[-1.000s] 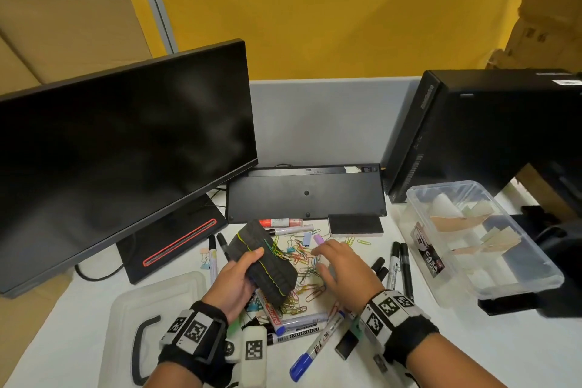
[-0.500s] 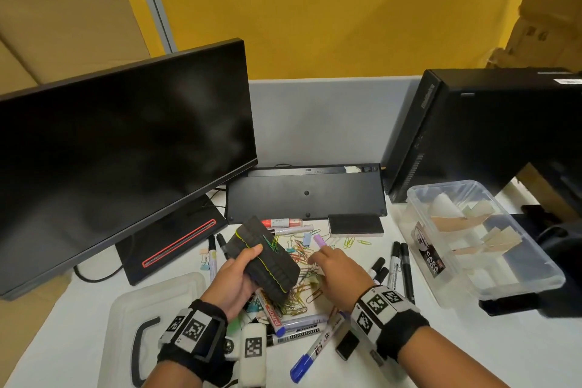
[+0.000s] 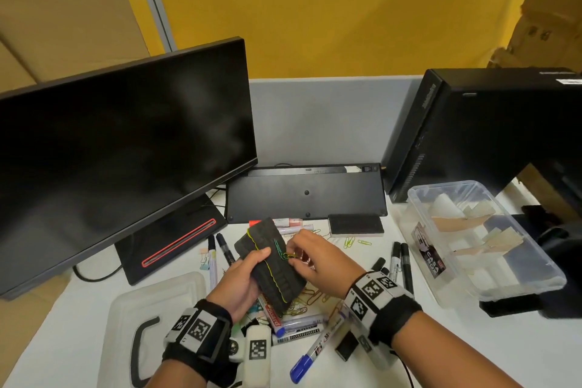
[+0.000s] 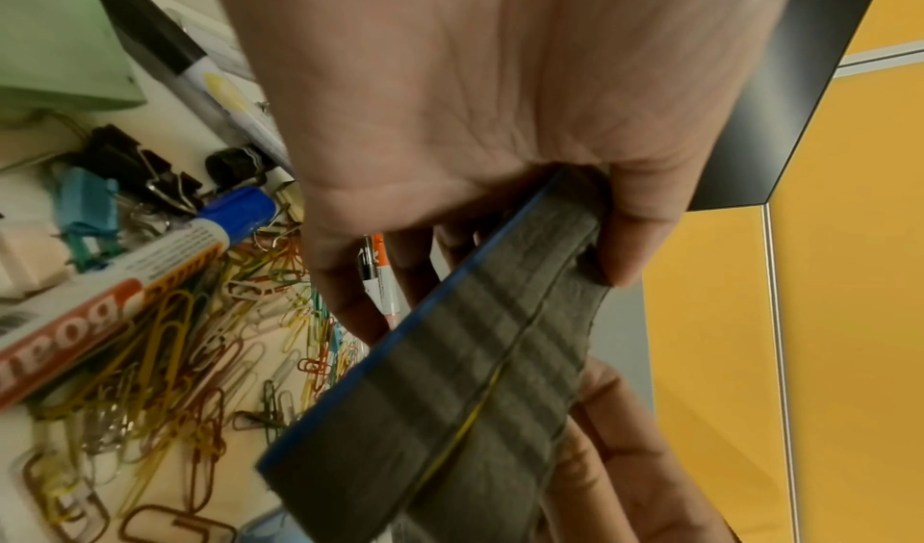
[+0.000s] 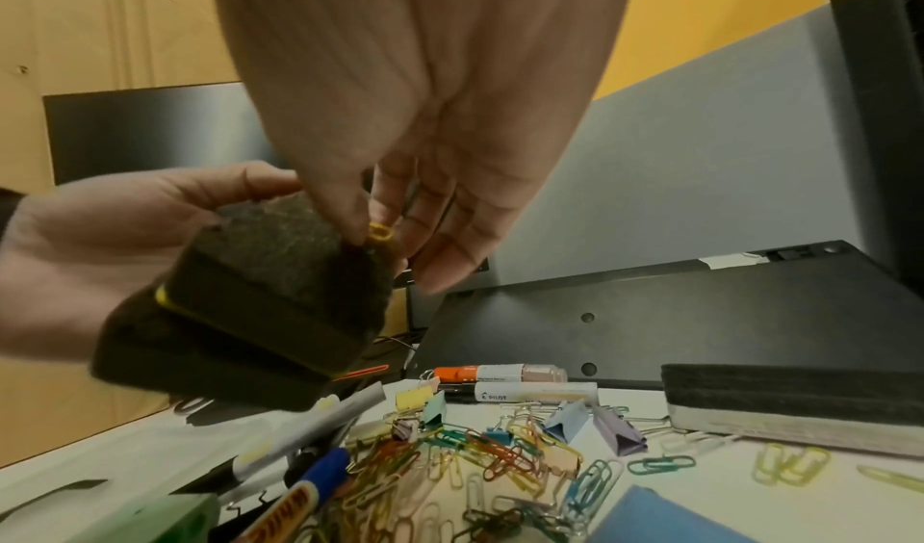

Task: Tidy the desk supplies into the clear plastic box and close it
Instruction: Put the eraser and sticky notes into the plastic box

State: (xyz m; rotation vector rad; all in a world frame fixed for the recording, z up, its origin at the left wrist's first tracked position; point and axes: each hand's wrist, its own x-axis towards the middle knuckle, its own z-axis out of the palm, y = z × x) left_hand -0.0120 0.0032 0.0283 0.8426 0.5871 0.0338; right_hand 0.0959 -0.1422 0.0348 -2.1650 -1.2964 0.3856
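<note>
My left hand [image 3: 252,266] grips a black felt eraser [image 3: 271,268] above the pile of coloured paper clips [image 3: 302,299]; a yellow band runs round the eraser [image 4: 475,393]. Against its upper face my right hand [image 3: 294,253] pinches a paper clip [image 5: 381,231] between thumb and forefinger. The clear plastic box [image 3: 419,195] stands open at the right with paper rolls inside. Its lid [image 3: 126,309] lies at the lower left. Markers [image 3: 400,264] and a second eraser [image 3: 356,224] lie on the desk.
A monitor [image 3: 126,151] stands at the left, an upturned keyboard [image 3: 305,192] leans at the back, and a computer tower [image 3: 488,129] is behind the box. Binder clips [image 5: 570,421] and a blue-capped marker [image 3: 310,353] lie among the paper clips.
My right hand has lifted off the clip pile and come to the eraser's face, where it now pinches a clip. The left hand has raised the eraser a little.
</note>
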